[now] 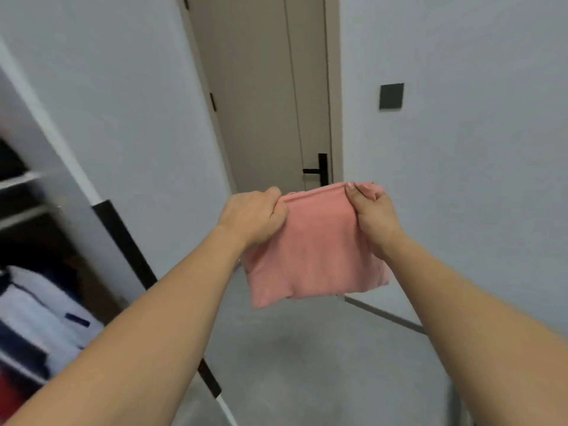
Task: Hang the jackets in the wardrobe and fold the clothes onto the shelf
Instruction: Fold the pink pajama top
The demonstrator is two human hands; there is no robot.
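Two hands, left hand [253, 215] and right hand [373, 215], grip the top edge of a folded pink garment [316, 247] held in mid-air; folding looks done, placing it on the wardrobe shelf [21, 179] at left remains

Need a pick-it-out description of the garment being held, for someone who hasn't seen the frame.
Start at the beige door in the middle of the grey wall; just below its black handle, two bare arms reach forward. Between them hangs the pink folded garment, its top edge gripped by the left hand and the right hand. It is the only pink item; the wardrobe clothes at far left are white, dark and red.
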